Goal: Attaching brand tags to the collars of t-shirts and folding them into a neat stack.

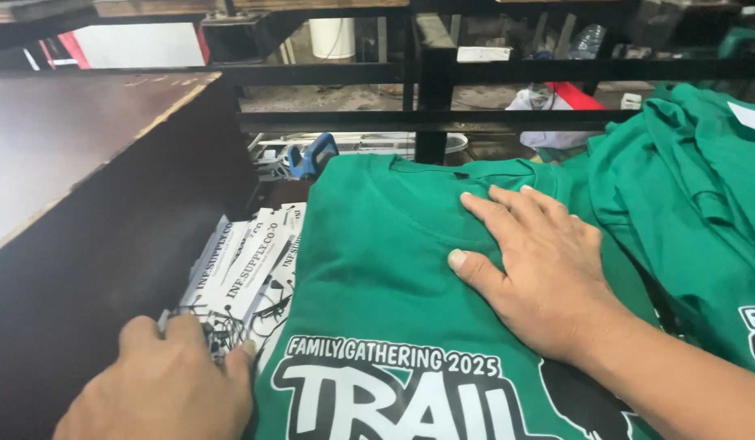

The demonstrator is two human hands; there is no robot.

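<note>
Item: green T-shirt (377, 269), soft matte knit, laid flat and face up on the work surface at centre frame. Round ribbed collar towards the far side; large white block lettering outlined in black across the chest, running out of the bottom edge of the view. A black printed shape shows partly beside the lettering, under the right forearm. Cloth smooth, with faint creases near the collar.

Right hand (540, 269): open, palm down, fingers spread, pressing flat on the shirt just below the collar.

Left hand (165, 383): at the shirt's left edge, fingers curled over a bundle of white paper tags (239, 273); whether it actually pinches one cannot be told. Tags are narrow card strips with black print, fanned in a loose heap, with thin black string loops (231, 330) tangled at their near ends.

Adjacent: a pile of further green shirts (703, 204), rumpled and folded over, just to the right. A dark wooden board (59, 138), flat and worn at its pale edge, to the left. Black metal rails (426, 81) cross behind. A blue-handled tool (312, 155) lies beyond the collar.
</note>
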